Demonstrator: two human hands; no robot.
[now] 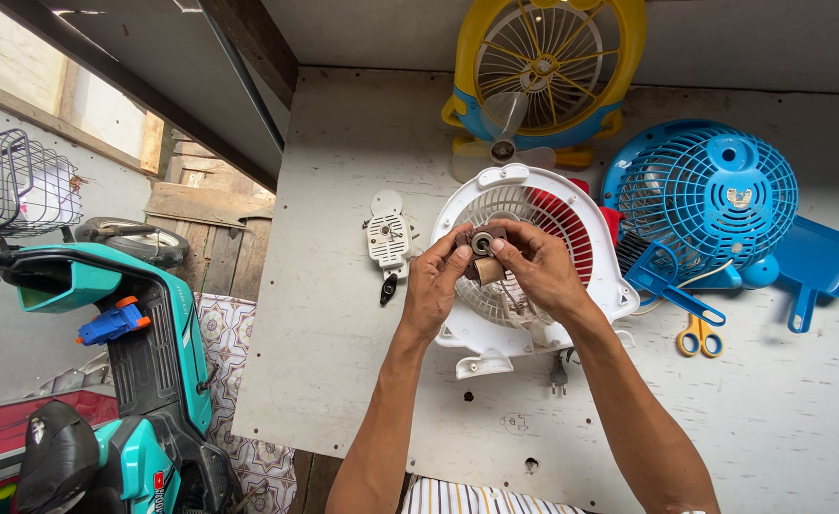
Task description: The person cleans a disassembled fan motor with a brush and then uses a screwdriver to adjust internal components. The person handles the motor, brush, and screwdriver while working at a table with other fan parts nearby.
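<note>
Head view: both hands [491, 271] on fan motor [484, 252]

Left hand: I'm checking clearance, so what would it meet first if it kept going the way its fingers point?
Probably the small motor part it already grips; beyond that, the right hand.

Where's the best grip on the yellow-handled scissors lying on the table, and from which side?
Probably the yellow handle loops of the scissors, taken from above. They lie flat on the white table, loops toward the person, apart from the blue fan and blue scoop. Both the left hand and right hand are occupied.
</note>
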